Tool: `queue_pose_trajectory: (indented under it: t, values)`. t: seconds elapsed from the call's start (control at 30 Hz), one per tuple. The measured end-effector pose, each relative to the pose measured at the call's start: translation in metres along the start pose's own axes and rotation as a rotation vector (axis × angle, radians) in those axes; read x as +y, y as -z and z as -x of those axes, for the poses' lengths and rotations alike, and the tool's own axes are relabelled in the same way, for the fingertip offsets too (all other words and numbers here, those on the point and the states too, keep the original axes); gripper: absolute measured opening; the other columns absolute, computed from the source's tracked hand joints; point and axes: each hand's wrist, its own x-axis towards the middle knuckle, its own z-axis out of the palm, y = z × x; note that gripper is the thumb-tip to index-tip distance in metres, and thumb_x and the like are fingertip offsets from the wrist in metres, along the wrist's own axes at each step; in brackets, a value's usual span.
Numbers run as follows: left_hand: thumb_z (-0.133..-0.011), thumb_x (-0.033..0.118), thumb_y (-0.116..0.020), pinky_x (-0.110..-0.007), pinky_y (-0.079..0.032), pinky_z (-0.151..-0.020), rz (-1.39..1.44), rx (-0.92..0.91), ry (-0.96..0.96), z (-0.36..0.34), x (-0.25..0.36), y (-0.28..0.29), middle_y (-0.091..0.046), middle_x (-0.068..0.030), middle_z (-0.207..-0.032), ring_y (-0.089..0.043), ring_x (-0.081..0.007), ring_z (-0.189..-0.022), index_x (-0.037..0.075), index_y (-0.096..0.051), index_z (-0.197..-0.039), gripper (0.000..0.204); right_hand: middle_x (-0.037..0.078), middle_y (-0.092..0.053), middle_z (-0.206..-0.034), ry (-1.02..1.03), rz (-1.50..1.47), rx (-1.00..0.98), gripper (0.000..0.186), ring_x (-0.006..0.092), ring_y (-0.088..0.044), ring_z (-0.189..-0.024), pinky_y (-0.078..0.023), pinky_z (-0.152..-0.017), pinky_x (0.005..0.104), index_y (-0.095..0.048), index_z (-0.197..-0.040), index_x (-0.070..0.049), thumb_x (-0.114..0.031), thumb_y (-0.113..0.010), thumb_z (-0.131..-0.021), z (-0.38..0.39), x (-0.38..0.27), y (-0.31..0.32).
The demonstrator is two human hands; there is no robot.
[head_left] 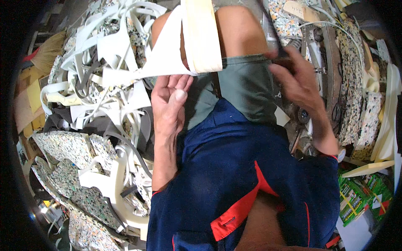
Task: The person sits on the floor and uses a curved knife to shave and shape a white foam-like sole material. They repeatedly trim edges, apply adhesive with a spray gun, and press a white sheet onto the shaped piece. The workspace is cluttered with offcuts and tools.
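Note:
A white foam piece (pixel 165 54) with a cream band-like strip (pixel 203 37) lies across my knees at the top of the view. Beneath its lower edge is my left hand (pixel 169 98), palm up, with fingers loosely curled, fingertips at the foam and the thumb apart. My right hand (pixel 299 79) is beside my right knee, blurred by motion. A long dark strap-like thing (pixel 272 25) runs from the top edge down to its fingers. Whether the right hand grips it is too smeared to make out.
White foam offcuts (pixel 113 46) are heaped on my left, above speckled foam slabs (pixel 75 184). A straw broom (pixel 48 54) lies at far left. On my right are a dusty metal machine part (pixel 333 62), a speckled foam stack (pixel 351 96) and green packages (pixel 356 198).

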Motion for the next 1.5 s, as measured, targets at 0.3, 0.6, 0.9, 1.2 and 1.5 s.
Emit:
queue_pose_trajectory:
  t: [0.3,0.6,0.9,1.2,1.5]
  values:
    - [-0.100,0.037,-0.059,-0.031,-0.047,-0.092,-0.349,0.004,-0.136,-0.041,0.014,-0.008,-0.070,-0.0102,-0.108,-0.061,-0.0145,-0.102,-0.003,-0.067,-0.118,0.045,0.024,-0.066,-0.098,0.285,-0.125,0.055,0.037,0.0399,-0.064,-0.094,-0.050,-0.081,0.0431,-0.061,-0.112,0.001,-0.026,-0.071,-0.089,-0.059,-0.026,-0.061]
    - [-0.104,0.054,-0.044,-0.039,-0.054,-0.092,-0.163,-0.044,-0.025,-0.115,0.070,-0.022,-0.070,-0.0174,-0.104,-0.069,-0.0229,-0.095,-0.009,-0.064,-0.113,0.067,0.025,-0.067,-0.084,0.192,-0.153,0.187,0.035,0.0426,-0.066,-0.080,-0.051,-0.072,0.0473,-0.065,-0.102,0.001,-0.033,-0.066,-0.093,-0.094,-0.066,-0.049]
    - [-0.090,0.063,-0.066,-0.027,-0.055,-0.062,-0.538,0.073,0.043,-0.142,0.091,-0.022,-0.062,-0.0078,-0.074,-0.065,-0.0150,-0.068,-0.005,-0.070,-0.087,0.069,0.000,-0.059,-0.077,-0.003,-0.152,-0.080,0.022,0.0063,-0.055,-0.074,-0.047,-0.066,0.0247,-0.060,-0.105,-0.001,-0.020,-0.066,-0.098,-0.070,-0.057,-0.006]
    - [-0.087,0.046,-0.072,-0.027,-0.049,-0.063,-0.827,-0.161,0.053,-0.173,0.104,-0.013,-0.066,-0.0036,-0.074,-0.061,-0.0105,-0.066,0.000,-0.071,-0.087,0.047,0.012,-0.068,-0.087,0.034,0.331,-0.048,0.044,0.0167,-0.062,-0.082,-0.048,-0.079,0.0315,-0.065,-0.113,0.004,-0.010,-0.077,-0.073,-0.013,-0.063,0.105]
    - [-0.092,0.028,-0.070,-0.024,-0.042,-0.061,-0.729,0.093,-0.203,-0.165,0.091,-0.017,-0.068,-0.0039,-0.076,-0.056,-0.0084,-0.066,0.000,-0.072,-0.094,0.029,0.020,-0.071,-0.099,0.091,0.520,-0.240,0.057,0.0321,-0.068,-0.092,-0.049,-0.088,0.0375,-0.067,-0.115,0.005,-0.020,-0.078,-0.064,-0.021,-0.074,0.132]
